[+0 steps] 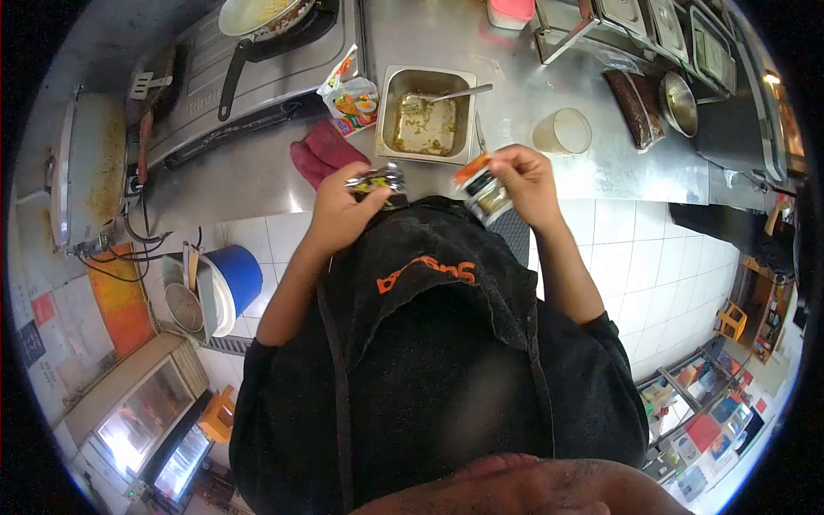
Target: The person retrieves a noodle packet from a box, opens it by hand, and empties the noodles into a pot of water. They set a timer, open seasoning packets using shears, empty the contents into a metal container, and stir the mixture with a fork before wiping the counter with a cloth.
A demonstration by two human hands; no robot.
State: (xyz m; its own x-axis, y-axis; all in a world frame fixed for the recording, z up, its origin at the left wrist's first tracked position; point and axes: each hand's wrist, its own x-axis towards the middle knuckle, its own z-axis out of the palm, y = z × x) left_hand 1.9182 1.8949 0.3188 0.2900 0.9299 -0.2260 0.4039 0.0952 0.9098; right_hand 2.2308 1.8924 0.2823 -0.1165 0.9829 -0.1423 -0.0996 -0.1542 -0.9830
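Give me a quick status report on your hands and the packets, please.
Left hand gripping silver sachet. Right hand gripping orange-topped sachet. Nothing between them.

Person, own body seen from above: black short-sleeved shirt [601, 386], black bib apron [429, 360] over it with orange lettering [427, 273] across the chest and narrow dark straps [333, 343] running to the shoulders, arms bare below the sleeves down to the bare left hand [342, 210] and right hand [528, 178].
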